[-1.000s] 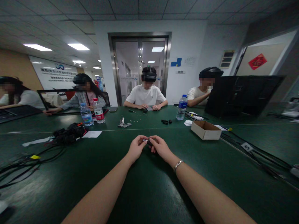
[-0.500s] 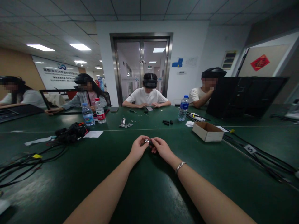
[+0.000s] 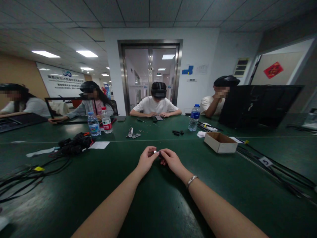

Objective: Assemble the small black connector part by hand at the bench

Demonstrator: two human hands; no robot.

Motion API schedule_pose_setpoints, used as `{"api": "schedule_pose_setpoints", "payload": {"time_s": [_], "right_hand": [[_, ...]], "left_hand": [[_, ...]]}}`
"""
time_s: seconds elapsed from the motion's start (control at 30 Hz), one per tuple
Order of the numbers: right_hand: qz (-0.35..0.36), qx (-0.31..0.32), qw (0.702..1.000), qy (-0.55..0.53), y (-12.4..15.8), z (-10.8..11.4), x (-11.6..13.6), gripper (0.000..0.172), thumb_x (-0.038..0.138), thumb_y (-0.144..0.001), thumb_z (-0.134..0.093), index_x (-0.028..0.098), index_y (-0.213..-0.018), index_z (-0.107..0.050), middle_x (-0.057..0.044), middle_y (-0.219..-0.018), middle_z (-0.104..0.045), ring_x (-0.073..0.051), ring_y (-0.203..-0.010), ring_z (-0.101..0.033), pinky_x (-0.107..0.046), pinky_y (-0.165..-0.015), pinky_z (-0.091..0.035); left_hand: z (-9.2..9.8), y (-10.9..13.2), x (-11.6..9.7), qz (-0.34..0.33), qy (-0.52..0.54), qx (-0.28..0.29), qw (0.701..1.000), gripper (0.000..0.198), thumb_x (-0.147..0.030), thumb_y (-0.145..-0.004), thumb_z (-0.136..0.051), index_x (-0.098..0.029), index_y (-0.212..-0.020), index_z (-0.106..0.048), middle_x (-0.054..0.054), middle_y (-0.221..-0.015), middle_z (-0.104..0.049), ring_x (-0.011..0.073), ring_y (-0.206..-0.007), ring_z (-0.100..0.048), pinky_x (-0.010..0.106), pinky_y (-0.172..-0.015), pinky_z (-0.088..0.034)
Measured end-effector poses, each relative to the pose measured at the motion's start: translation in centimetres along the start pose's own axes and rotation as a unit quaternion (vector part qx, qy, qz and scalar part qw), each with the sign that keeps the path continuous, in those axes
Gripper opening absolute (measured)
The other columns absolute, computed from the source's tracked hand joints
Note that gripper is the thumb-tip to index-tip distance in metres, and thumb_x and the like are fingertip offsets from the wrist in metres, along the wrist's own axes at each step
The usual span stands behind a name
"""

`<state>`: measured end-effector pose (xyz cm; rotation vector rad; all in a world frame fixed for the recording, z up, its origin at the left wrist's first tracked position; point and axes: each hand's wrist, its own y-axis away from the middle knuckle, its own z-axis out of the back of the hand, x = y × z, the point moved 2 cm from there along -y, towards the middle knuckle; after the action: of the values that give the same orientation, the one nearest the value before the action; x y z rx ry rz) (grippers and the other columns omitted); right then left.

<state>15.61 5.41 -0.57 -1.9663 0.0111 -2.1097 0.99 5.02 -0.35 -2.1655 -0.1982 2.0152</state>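
Over the green table point(image 3: 128, 185), my left hand point(image 3: 147, 159) pinches a small shiny metal piece point(image 3: 156, 152) between thumb and fingers. My right hand point(image 3: 170, 161) touches it from the other side, its fingers closed on a small dark part point(image 3: 159, 154) beside the metal. Both hands meet at the middle, fingertips nearly touching. The exact shape of the pieces is too small to tell. Beyond the hands lie silver metal pieces point(image 3: 133, 134) and several small black pieces point(image 3: 176, 133).
An open cardboard box point(image 3: 220, 144) and a water bottle point(image 3: 194, 118) stand to the right, with black cables point(image 3: 277, 170) beyond. At the left are two bottles, a black tangled bundle point(image 3: 75, 144) and more cables point(image 3: 32, 177). Several people sit across the table.
The whole view has shifted slightly, so things sit a little lower in the picture. Both hands keep nearly the same pose, with less of the metal piece showing between the fingers.
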Motion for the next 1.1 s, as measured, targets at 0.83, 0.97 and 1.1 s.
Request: {"api": "schedule_pose_setpoints", "payload": {"time_s": [0.83,0.97,1.1], "right_hand": [[0.026,-0.020,0.999,0.018,0.5,0.0,0.6,0.023,0.033,-0.080,-0.058,0.014,-0.091,-0.060,0.001,-0.062,-0.058,-0.011,-0.050,-0.056,-0.020,-0.046,-0.044],[0.031,-0.015,0.999,0.022,0.4,-0.1,0.4,0.026,0.035,-0.079,-0.058,0.013,-0.092,-0.060,0.001,-0.062,-0.057,-0.010,-0.050,-0.055,-0.020,-0.045,-0.043],[0.033,-0.021,0.999,0.025,0.4,-0.1,0.3,0.026,0.036,-0.078,-0.057,0.014,-0.091,-0.061,0.001,-0.066,-0.058,-0.010,-0.050,-0.055,-0.020,-0.045,-0.043]], "left_hand": [[0.9,0.0,-0.2,-0.046,-0.148,0.073,0.985,0.022,-0.030,-0.071,-0.068,-0.017,-0.086,-0.060,0.003,-0.087,-0.064,0.0159,-0.081,-0.060,0.028,-0.076,-0.046],[0.8,0.1,-0.2,-0.049,-0.134,0.069,0.987,0.030,-0.030,-0.070,-0.070,-0.018,-0.095,-0.060,0.006,-0.096,-0.063,0.0170,-0.086,-0.061,0.030,-0.079,-0.047],[0.8,0.2,-0.1,0.002,-0.144,0.072,0.987,0.030,-0.041,-0.077,-0.061,-0.017,-0.096,-0.060,0.005,-0.090,-0.065,0.0147,-0.072,-0.062,0.028,-0.068,-0.047]]}}
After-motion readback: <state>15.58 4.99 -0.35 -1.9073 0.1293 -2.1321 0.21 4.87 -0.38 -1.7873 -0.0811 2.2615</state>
